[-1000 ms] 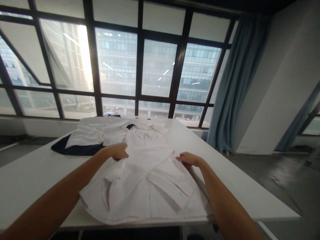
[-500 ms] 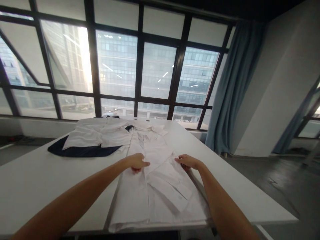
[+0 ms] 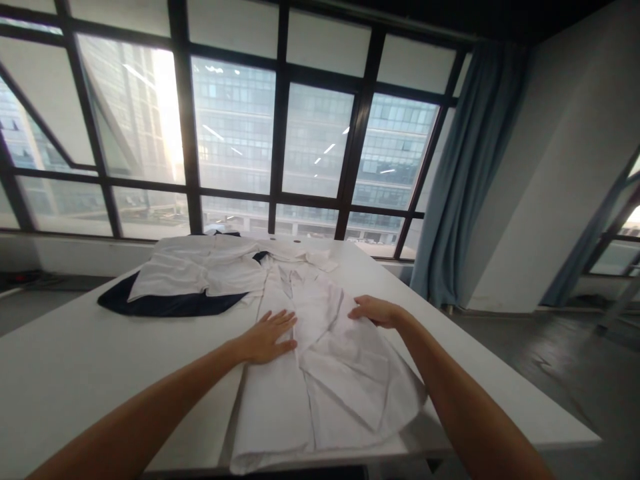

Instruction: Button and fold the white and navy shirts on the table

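Observation:
A white long-sleeved shirt [image 3: 350,400] lies front up on the table, its collar pointing away from me and its hem at the near edge. One sleeve is laid across its right half, and that side is creased and partly lifted. My left hand [image 3: 270,337] rests flat on the left front panel, fingers spread. At the right side edge of the shirt, my right hand [image 3: 376,311] pinches the fabric between thumb and fingers; its fingertips are partly hidden.
A large white table [image 3: 165,373] carries more white garments [image 3: 195,263] at the far left, with a dark navy cloth [image 3: 170,303] beneath them. Windows line the far wall beyond the table. A blue curtain [image 3: 465,180] hangs at the right.
My left hand has gone from gripping the front panel to lying flat on it. My right hand has moved slightly up, and the shirt's right side has shifted and bunched into new folds.

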{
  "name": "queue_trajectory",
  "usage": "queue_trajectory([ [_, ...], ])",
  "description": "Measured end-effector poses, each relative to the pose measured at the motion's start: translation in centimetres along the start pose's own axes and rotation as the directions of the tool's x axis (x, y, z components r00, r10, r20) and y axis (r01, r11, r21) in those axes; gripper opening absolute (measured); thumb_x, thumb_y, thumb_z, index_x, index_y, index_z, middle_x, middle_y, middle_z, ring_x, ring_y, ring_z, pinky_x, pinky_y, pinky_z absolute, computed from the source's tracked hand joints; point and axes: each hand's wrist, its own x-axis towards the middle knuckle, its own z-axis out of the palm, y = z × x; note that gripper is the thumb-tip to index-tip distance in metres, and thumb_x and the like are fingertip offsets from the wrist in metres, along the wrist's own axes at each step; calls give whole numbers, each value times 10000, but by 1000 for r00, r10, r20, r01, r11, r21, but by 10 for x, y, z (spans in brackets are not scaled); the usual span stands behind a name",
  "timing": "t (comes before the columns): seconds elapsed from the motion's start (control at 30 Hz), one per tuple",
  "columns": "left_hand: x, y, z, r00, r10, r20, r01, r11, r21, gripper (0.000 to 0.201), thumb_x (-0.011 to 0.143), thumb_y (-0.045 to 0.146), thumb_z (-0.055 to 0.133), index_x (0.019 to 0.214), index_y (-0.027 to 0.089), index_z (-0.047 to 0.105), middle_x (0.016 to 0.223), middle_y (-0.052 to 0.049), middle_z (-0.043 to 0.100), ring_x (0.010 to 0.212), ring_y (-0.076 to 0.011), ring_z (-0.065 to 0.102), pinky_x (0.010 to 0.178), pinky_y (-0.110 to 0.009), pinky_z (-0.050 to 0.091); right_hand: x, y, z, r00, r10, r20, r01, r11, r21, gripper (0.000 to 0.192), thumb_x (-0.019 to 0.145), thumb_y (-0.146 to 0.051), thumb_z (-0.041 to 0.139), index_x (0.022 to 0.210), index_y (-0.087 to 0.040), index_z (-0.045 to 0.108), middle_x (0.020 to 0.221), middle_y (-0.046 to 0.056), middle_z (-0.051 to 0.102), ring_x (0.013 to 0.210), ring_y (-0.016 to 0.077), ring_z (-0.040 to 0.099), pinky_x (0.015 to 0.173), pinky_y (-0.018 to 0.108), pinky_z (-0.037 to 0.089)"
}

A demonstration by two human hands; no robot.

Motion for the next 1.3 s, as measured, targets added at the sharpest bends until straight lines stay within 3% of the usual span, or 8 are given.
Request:
queue_trajectory([
  [0.17, -10, 11, 3, 995, 92, 41, -91, 995, -42, 737, 907, 660, 255, 1492, 212, 232, 1565, -110, 139, 1443, -260, 100, 1144, -513, 61, 3, -51, 54, 998, -54, 20, 56, 990, -129, 60, 707, -125, 583, 666, -148, 547, 424, -60, 467, 362, 75, 418, 379, 174, 350],
  [0.37, -1, -2, 16, 991, 24, -133, -51, 978, -201, 512, 982, 418, 256, 1437, 201, 344, 1498, -92, 361, 1386, -215, 300, 1148, -440, 197, 6, -67, 125, 955, 23, 297, 60, 962, -266, 149, 795, -149, 530, 654, -128, 572, 430, -15, 554, 394, 111, 535, 434, 205, 470],
  [0.53, 3, -11, 21, 967, -32, -253, -17, 982, -189, 518, 962, 366, 306, 1422, 133, 362, 1477, -128, 387, 1363, -207, 344, 1141, -378, 259, -8, -63, 114, 918, 18, 395, 51, 985, -163, 262, 887, -378, 540, 988, -140, 580, 529, -25, 617, 432, 107, 580, 464, 201, 494],
  [0.63, 2, -9, 21, 959, 24, -284, -66, 988, -137, 530, 971, 422, 299, 1435, 171, 354, 1515, -105, 323, 1398, -202, 276, 1149, -384, 237, -26, -59, 97, 916, 17, 400, 74, 974, -213, 271, 868, -402, 579, 917, -136, 590, 557, -37, 599, 413, 81, 559, 459, 180, 472],
  [0.97, 1, 8, 6, 998, 31, -59, -31, 1000, 4, 592, 937, 611, 242, 1432, 310, 366, 1547, -49, 248, 1401, -267, 261, 1106, -493, 217, -57, -50, 97, 723, 221, 655, 183, 853, -489, 215, 767, -358, 692, 756, -148, 645, 550, -30, 599, 451, 93, 564, 499, 188, 452],
  [1.1, 14, 14, -2, 998, 39, -51, -37, 998, 41, 531, 951, 559, 257, 1364, 290, 453, 1502, -63, 358, 1350, -276, 349, 1062, -500, 273, -17, -48, 80, 899, -251, 360, 407, 784, -469, 193, 832, -342, 613, 908, -183, 693, 767, 24, 693, 666, 135, 634, 679, 241, 480],
  [1.2, 30, 17, 0, 990, 20, -142, -16, 1000, 25, 436, 952, 477, 326, 1202, 228, 582, 1341, -88, 545, 1226, -264, 487, 1022, -444, 345, 33, -36, 71, 862, -507, -19, 383, 674, -631, 223, 857, -292, 555, 984, -190, 706, 1013, 74, 699, 912, 191, 634, 845, 295, 454],
  [1.3, 54, 12, 2, 948, -120, -294, 109, 993, -54, 375, 949, 388, 356, 1096, 167, 621, 1165, -114, 626, 1090, -223, 575, 968, -344, 405, 79, -25, 69, 828, -548, -115, 351, 668, -657, 309, 850, -204, 524, 1125, -178, 665, 1184, 87, 641, 1081, 192, 578, 949, 281, 403],
])
